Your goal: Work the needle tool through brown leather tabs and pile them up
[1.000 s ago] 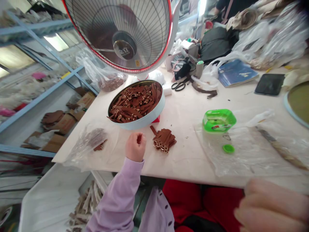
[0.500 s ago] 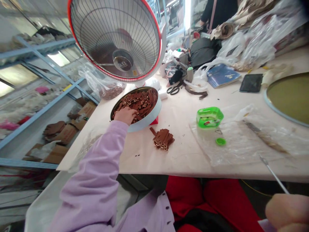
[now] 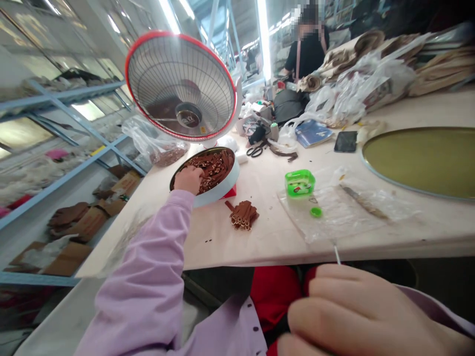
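A round dish-shaped electric heater (image 3: 181,84) with a red rim and a wire grille stands at the far left of the pale-covered table (image 3: 260,247). Left of the table, a light-blue metal shelving frame (image 3: 77,92) holds a bright-pink bundle (image 3: 56,154); brown cardboard boxes (image 3: 80,227) sit lower down. Right of the heater lie black-handled scissors (image 3: 255,151), near a pale thread spool (image 3: 274,131) with a green top. Farther right are a blue paper booklet (image 3: 313,133) and a dark, flat rectangular device (image 3: 345,141). Behind them lie a black soft bag (image 3: 290,105), crumpled clear plastic bags (image 3: 389,79) and beige fabric rolls (image 3: 343,59). A person in a black top (image 3: 306,57) is beyond, far right.
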`<state>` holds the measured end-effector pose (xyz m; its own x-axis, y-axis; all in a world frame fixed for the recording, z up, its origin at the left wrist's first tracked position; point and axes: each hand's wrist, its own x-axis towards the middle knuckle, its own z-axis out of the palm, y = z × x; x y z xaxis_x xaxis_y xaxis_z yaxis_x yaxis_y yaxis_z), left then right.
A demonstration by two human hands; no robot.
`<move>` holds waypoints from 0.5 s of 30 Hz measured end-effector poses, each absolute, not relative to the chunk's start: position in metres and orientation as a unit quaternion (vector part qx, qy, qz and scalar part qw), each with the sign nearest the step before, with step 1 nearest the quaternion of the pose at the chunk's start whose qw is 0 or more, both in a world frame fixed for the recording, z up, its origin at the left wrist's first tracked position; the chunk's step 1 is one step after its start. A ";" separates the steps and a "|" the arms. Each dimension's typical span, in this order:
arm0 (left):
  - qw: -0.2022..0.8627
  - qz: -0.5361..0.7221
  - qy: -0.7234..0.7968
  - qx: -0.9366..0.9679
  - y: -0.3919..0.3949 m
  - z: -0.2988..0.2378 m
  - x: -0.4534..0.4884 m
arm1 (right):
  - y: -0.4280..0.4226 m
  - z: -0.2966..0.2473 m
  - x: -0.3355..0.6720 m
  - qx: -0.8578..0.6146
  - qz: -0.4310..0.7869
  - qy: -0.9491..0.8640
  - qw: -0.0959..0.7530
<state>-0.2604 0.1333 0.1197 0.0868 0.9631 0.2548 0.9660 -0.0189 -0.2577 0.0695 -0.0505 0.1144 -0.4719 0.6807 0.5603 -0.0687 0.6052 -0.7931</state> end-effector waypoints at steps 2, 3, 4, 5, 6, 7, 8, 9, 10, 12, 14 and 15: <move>0.163 -0.106 -0.632 -0.751 0.110 0.128 -0.245 | -0.039 0.110 0.063 -0.246 0.365 -0.769 0.464; 0.140 -0.152 -0.598 -0.775 0.095 0.130 -0.233 | -0.031 0.105 0.060 -0.291 0.350 -0.738 0.498; 0.117 -0.196 -0.561 -0.796 0.080 0.132 -0.219 | -0.023 0.098 0.058 -0.342 0.358 -0.701 0.513; 0.093 -0.230 -0.520 -0.817 0.063 0.134 -0.204 | -0.014 0.090 0.058 -0.383 0.384 -0.659 0.521; 0.072 -0.252 -0.481 -0.836 0.046 0.134 -0.188 | -0.006 0.083 0.058 -0.402 0.426 -0.619 0.523; 0.054 -0.262 -0.446 -0.854 0.030 0.135 -0.173 | 0.000 0.077 0.060 -0.405 0.483 -0.589 0.506; 0.044 -0.267 -0.413 -0.870 0.015 0.135 -0.159 | 0.004 0.073 0.062 -0.388 0.545 -0.565 0.483; 0.041 -0.265 -0.384 -0.884 0.003 0.134 -0.148 | 0.006 0.070 0.064 -0.362 0.608 -0.545 0.449; 0.043 -0.261 -0.360 -0.895 -0.006 0.132 -0.139 | 0.005 0.069 0.066 -0.332 0.666 -0.526 0.412; 0.056 -0.261 -0.330 -0.905 -0.015 0.126 -0.127 | 0.001 0.068 0.067 -0.277 0.751 -0.488 0.349; 0.062 -0.290 -0.335 -0.894 -0.017 0.116 -0.120 | -0.003 0.066 0.066 -0.254 0.791 -0.451 0.325; 0.056 -0.318 -0.354 -0.878 -0.017 0.109 -0.117 | -0.005 0.064 0.065 -0.255 0.797 -0.436 0.331</move>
